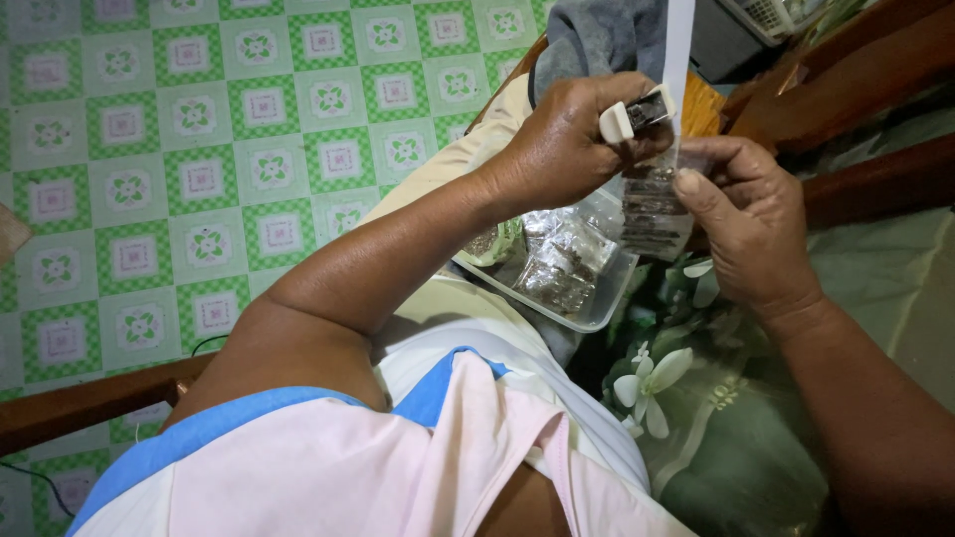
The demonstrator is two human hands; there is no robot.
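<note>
Head view – left hand [562, 149] gripping white stapler [637, 111], right hand [741, 224] pinching clear packet [652, 209] of dark contents

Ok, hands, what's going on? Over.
Left hand grips stapler, clamped on packet top. Right hand holds clear packet. Tray of packets on lap below. Nothing in the way.
</note>
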